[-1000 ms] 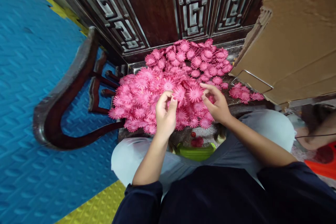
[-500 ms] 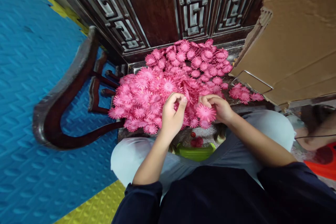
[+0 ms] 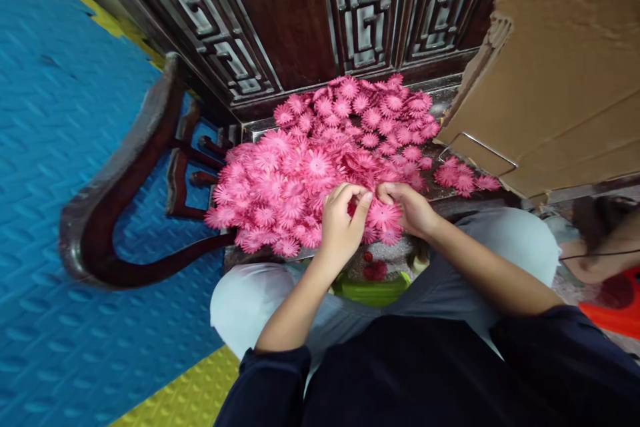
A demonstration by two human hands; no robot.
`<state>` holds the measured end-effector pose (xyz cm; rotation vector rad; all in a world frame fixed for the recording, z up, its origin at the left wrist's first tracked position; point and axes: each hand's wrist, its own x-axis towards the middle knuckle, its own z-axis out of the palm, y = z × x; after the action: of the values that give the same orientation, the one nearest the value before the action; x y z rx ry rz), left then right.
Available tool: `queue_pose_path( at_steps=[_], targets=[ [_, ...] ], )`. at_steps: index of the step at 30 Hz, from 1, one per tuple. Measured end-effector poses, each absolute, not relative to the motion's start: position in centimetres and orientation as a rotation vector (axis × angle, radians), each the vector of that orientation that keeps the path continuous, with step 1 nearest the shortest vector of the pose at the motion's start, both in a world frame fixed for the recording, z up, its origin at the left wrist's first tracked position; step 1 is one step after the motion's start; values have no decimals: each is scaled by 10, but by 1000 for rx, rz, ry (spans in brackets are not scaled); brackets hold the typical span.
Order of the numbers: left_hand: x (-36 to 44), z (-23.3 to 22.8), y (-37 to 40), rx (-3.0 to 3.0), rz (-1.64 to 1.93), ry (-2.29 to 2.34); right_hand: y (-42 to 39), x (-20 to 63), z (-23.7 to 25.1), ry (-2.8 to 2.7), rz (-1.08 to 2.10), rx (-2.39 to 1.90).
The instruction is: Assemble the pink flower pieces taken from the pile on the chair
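Pink, light, limp-looking, a flower is pinched at its rim between the left hand and right hand.

A heap of artificial flower heads lies on the seat of a carved wooden chair, in front of its backrest. A cardboard box stands to the right. Both hands rest at the heap's near edge, above a small tray between the knees.

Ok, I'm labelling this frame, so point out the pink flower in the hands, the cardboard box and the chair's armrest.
pink flower (image 3: pixel 385 215), head view, on its petals by the right hand.
cardboard box (image 3: pixel 560 73), head view, on its side panel.
armrest (image 3: pixel 125 167), head view, on the curved wooden rail.
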<state>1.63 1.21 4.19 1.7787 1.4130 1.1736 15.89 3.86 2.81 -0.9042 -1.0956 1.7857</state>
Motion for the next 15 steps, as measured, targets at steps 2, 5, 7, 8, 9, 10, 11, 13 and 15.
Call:
queue_pose_path(
  at_steps=[2,5,7,8,9,10,11,13,15],
  targets=[
    [18,41,12,1766,1178,1405,36,157,28,-1151,1737,-940],
    [18,41,12,1719,1197,1407,34,157,27,-1262,1647,-924],
    [18,41,12,1662,1214,1399,35,157,28,-1295,1609,-890],
    [18,41,12,1630,1218,1387,35,157,29,-1310,1595,-883],
    [18,41,12,1598,1217,1371,36,157,30,-1331,1583,-883],
    [18,42,13,1567,1209,1352,36,157,31,-1353,1572,-890],
    [18,41,13,1534,1200,1333,36,158,32,-1375,1563,-901],
    [18,40,14,1464,1181,1305,37,158,34,-1410,1552,-923],
    [17,38,15,1396,1170,1283,37,158,35,-1427,1553,-936]
  ],
)
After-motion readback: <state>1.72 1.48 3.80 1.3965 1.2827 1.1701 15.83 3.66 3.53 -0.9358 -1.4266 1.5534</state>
